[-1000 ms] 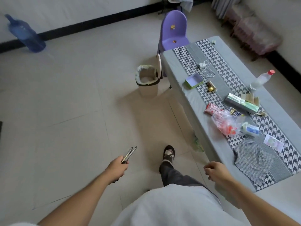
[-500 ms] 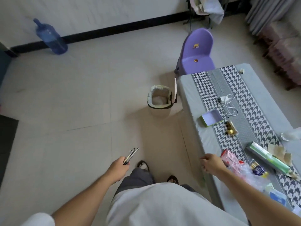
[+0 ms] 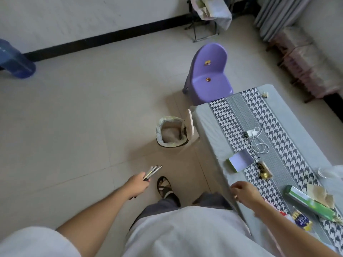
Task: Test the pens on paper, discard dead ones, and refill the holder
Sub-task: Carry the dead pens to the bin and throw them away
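In the head view we hold a small bundle of pens (image 3: 153, 171) in our left hand (image 3: 138, 183), low in the middle of the frame, the fingers curled around the lower ends and the tips pointing up toward the bin (image 3: 173, 132). Our right hand (image 3: 245, 191) is at the lower right, over the near edge of the table (image 3: 206, 123); its fingers are loosely curled and it holds nothing that we can see. The bin stands on the floor in the center of the frame, just beside the table corner, with its lid tipped up. We judge these pens are the dead ones and the next move is to drop them there. The risk is a toss from too far away: the bin is apart from the hand and its opening is small, so a pen may hit the rim or the raised lid and roll on the tiles. The bundle is also held only at one end, so one pen could slip out early. Inside the bin we see a pale liner bag, and what lies at the bottom we cannot tell. On the table, at the right, a shallow green tray (image 3: 240, 162) looks empty. A pen holder and the test paper we do not see.
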A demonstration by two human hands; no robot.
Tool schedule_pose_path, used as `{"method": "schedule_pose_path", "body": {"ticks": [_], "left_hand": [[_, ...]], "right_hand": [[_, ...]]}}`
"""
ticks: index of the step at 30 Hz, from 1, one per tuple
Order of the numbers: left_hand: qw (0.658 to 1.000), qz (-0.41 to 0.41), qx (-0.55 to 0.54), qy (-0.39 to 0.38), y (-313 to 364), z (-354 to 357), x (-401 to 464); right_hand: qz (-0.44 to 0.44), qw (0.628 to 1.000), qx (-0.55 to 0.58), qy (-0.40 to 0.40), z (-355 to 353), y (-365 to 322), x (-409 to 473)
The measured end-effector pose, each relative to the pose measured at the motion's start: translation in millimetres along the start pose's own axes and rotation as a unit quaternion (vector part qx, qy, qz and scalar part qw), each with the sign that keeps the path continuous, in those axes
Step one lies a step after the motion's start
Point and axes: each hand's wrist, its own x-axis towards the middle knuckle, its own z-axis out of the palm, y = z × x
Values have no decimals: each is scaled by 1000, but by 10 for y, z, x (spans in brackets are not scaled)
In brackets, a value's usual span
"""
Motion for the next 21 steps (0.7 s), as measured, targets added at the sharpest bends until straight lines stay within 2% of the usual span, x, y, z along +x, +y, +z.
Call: {"method": "schedule_pose_path", "body": {"ticks": [4,8,15,21], "left_hand": [[999,-3,37,-8,427,-446,445],[999,3,51,3,870,-638,900],[997,-22,66,46,1499,-681,1559],[994,-32,96,38,1814,-555,2057]], "right_hand": [[1,1000,23,14,-190,-290,241],[-1,1000,25,-5,-288,-507,612],[-24,996,-22,-83,-508,-880,1455],[-29,997,-2,-72,-744,-1179,1905]]}}
